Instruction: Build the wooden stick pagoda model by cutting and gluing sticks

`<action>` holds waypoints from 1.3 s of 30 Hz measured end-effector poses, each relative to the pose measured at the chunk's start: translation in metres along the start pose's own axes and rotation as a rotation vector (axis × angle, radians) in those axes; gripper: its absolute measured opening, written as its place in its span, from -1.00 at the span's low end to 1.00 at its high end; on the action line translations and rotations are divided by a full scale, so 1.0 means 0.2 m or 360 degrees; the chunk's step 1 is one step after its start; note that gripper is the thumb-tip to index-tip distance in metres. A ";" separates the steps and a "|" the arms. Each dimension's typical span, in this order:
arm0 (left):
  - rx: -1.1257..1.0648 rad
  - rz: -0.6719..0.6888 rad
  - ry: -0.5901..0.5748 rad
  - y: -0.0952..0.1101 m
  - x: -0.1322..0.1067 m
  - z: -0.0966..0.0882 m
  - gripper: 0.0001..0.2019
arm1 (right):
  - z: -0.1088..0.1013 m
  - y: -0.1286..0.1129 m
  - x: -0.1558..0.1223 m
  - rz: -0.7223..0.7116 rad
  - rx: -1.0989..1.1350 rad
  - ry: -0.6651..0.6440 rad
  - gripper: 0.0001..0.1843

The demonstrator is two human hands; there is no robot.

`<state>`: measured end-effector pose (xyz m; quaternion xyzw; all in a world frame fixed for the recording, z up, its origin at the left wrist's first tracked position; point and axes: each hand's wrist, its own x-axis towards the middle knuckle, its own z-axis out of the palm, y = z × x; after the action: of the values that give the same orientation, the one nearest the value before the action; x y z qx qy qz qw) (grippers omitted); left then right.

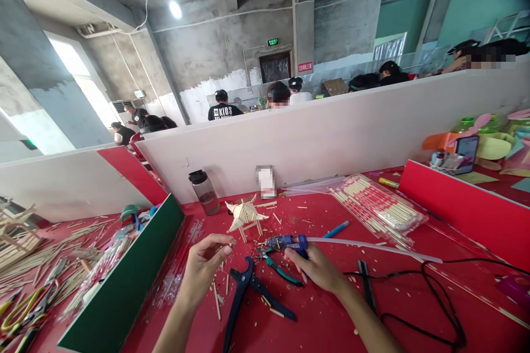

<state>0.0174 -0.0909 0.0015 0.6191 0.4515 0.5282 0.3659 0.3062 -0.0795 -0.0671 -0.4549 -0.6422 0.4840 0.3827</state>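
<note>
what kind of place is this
Probably a craft workshop: the right hand grips a glue gun near a small stick model, packs of sticks lie on the red table, and several people are visible beyond a white partition.

At ten o'clock from the middle of the view, a person's black shirt carries the white word "KIDS", with a lower line partly hidden. At one o'clock, the red wall sign begins with "卫生间" and ends with "三楼". At twelve, the green sign has characters too small for sure reading.
</note>
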 end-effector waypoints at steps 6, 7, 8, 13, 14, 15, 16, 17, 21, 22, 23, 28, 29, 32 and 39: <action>0.0027 0.0005 0.0036 0.01 0.01 0.01 -0.83 | 0.00 -0.02 -0.01 -0.0007 -0.0010 0.0014 -0.49; 0.0026 0.0014 0.0043 0.01 0.01 0.02 -0.83 | 0.00 -0.02 -0.01 -0.0010 -0.0007 0.0013 -0.49; 0.0020 0.0028 0.0051 0.01 0.01 0.02 -0.84 | 0.00 -0.02 -0.01 -0.0015 -0.0005 0.0014 -0.49; -0.0029 0.0107 0.0060 0.04 0.02 0.02 -0.85 | 0.00 -0.01 0.00 -0.0008 -0.0004 0.0012 -0.48; -0.0031 0.0113 0.0057 0.04 0.02 0.03 -0.85 | 0.00 -0.01 0.00 -0.0007 -0.0003 0.0005 -0.48; -0.0030 0.0117 0.0055 0.04 0.02 0.03 -0.84 | 0.00 -0.01 0.00 -0.0009 -0.0001 0.0000 -0.48; -0.0028 0.0121 0.0054 0.05 0.02 0.03 -0.84 | 0.00 0.00 0.00 -0.0015 0.0001 -0.0003 -0.47; -0.0027 0.0127 0.0057 0.05 0.02 0.03 -0.83 | 0.00 0.00 0.00 -0.0020 0.0005 -0.0002 -0.47; -0.0012 0.0141 0.0072 0.05 0.02 0.03 -0.80 | 0.00 -0.01 0.00 -0.0002 0.0029 0.0001 -0.45; -0.0007 0.0143 0.0076 0.04 0.02 0.03 -0.79 | 0.00 -0.01 0.00 0.0006 0.0027 0.0000 -0.45; -0.0001 0.0145 0.0076 0.04 0.02 0.03 -0.78 | 0.00 -0.02 -0.01 0.0006 0.0018 0.0001 -0.45; 0.0024 0.0139 0.0058 0.04 0.02 0.03 -0.76 | 0.00 -0.04 -0.01 -0.0012 -0.0008 0.0005 -0.49; 0.0039 0.0131 0.0064 0.04 0.02 0.03 -0.76 | 0.00 -0.04 -0.01 -0.0011 -0.0009 0.0003 -0.49; 0.0101 0.0096 0.0089 0.05 0.02 0.04 -0.75 | 0.00 -0.03 -0.01 -0.0005 -0.0018 0.0014 -0.49; 0.0201 0.0040 0.0068 0.03 0.03 0.05 -0.76 | -0.01 -0.05 -0.01 -0.0059 -0.0077 0.0055 -0.53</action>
<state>0.0288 -0.0875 0.0063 0.6351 0.4838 0.5164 0.3097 0.3062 -0.0828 -0.0578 -0.4604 -0.6553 0.4531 0.3915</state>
